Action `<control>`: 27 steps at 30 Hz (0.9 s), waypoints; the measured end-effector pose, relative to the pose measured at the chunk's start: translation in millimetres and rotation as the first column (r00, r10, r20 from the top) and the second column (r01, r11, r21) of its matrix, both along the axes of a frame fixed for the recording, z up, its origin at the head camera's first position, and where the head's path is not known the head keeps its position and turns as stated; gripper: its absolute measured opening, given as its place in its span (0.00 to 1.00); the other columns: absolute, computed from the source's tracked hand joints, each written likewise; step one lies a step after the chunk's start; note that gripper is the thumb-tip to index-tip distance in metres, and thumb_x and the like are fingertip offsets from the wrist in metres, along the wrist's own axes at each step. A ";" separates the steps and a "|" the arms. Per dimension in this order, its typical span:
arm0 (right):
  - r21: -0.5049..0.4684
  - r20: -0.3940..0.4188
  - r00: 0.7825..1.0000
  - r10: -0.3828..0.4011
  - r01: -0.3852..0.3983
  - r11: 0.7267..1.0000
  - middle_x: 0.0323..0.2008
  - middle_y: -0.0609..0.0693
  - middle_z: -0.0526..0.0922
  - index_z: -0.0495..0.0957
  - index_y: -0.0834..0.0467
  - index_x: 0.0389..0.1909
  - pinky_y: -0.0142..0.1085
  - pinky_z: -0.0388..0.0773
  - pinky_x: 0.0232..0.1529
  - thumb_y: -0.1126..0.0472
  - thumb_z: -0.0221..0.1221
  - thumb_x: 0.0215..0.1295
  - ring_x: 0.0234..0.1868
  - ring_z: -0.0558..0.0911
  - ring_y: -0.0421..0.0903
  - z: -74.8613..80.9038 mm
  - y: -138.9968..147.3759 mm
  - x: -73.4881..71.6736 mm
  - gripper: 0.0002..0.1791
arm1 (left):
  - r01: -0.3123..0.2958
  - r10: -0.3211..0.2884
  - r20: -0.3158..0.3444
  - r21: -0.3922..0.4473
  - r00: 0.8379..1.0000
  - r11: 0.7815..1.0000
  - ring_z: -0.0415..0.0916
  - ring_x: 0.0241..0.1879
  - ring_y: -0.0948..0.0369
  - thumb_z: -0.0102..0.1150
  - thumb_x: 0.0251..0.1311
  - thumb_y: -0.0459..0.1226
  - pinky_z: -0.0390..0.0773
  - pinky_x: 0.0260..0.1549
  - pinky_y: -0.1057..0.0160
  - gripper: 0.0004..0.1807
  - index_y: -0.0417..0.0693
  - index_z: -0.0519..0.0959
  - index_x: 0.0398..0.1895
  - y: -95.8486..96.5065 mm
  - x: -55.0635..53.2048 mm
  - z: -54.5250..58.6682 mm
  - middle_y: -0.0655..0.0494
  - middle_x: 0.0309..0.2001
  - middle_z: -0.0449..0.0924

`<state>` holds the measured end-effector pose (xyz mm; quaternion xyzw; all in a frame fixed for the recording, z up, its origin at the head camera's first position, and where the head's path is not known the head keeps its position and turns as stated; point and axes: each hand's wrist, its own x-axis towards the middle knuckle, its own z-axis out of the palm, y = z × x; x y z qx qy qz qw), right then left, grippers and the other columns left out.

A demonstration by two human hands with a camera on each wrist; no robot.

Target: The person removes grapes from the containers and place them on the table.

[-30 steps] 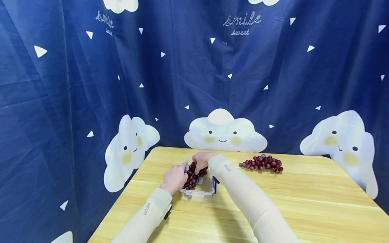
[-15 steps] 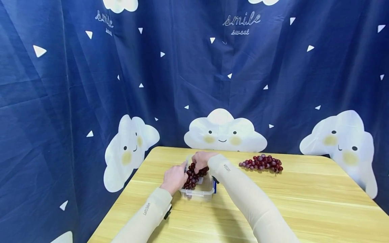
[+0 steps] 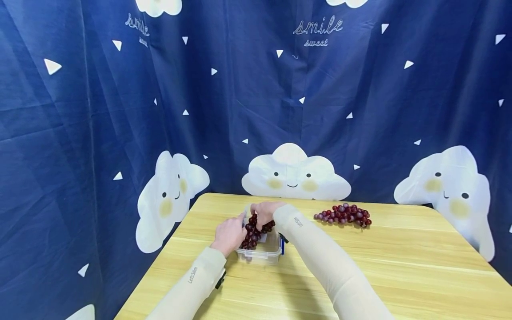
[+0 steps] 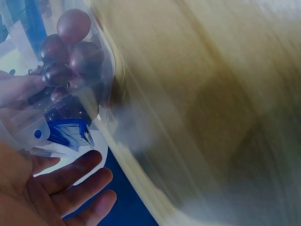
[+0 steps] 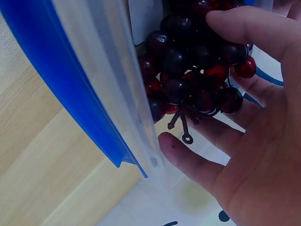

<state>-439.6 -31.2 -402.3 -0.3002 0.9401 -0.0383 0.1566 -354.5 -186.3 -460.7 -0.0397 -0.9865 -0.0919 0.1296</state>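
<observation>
A clear plastic food box (image 3: 258,257) with blue-edged clips stands on the table. My left hand (image 3: 229,235) holds the box's left wall, the thumb reaching inside by the grapes. In the left wrist view, the other fingers (image 4: 84,190) spread loosely outside, below a blue-edged clip flap (image 4: 70,133). Inside the box lies a bunch of dark red grapes (image 3: 251,236). My right hand (image 3: 265,213) reaches in from the far side and grips this bunch, thumb over the grapes (image 5: 181,61) and fingers beneath, around the stem end (image 5: 183,125).
A second bunch of red grapes (image 3: 344,215) lies farther back on the right of the wooden table (image 3: 400,262). Behind the table's back edge hangs a blue curtain (image 3: 264,98) with clouds. A white label (image 5: 145,19) shows inside the box.
The right hand has shifted very slightly at the grapes. The left hand, the box and the second bunch hold their places.
</observation>
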 end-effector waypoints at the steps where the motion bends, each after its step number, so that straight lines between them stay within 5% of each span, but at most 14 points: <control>1: 0.001 0.006 1.000 0.000 0.000 1.000 0.54 0.48 0.82 0.72 0.45 0.62 0.40 0.78 0.51 0.53 0.72 0.52 0.50 0.79 0.44 0.0 0.0 0.1 0.34 | 0.001 -0.001 -0.003 -0.002 1.000 1.000 0.83 0.42 0.49 0.59 0.62 0.43 0.81 0.32 0.47 0.32 0.54 0.71 0.72 0.0 0.3 0.2 0.45 0.44 0.85; 6: 0.035 -0.003 1.000 0.020 -0.020 0.999 0.61 0.46 0.79 0.74 0.42 0.66 0.42 0.76 0.58 0.52 0.70 0.53 0.57 0.78 0.44 -0.2 -0.9 1.3 0.36 | 0.009 -0.009 -0.017 0.000 1.000 1.000 0.84 0.43 0.48 0.59 0.63 0.43 0.82 0.34 0.47 0.30 0.53 0.73 0.70 0.4 2.9 1.9 0.45 0.45 0.86; 27: 0.039 -0.070 0.994 0.078 -0.076 0.996 0.53 0.45 0.83 0.80 0.50 0.58 0.36 0.76 0.58 0.56 0.70 0.57 0.52 0.79 0.42 1.5 0.2 0.4 0.25 | 0.002 -0.003 -0.022 -0.016 1.000 1.000 0.84 0.42 0.48 0.62 0.61 0.43 0.82 0.33 0.46 0.31 0.52 0.73 0.70 2.7 4.0 2.6 0.44 0.44 0.86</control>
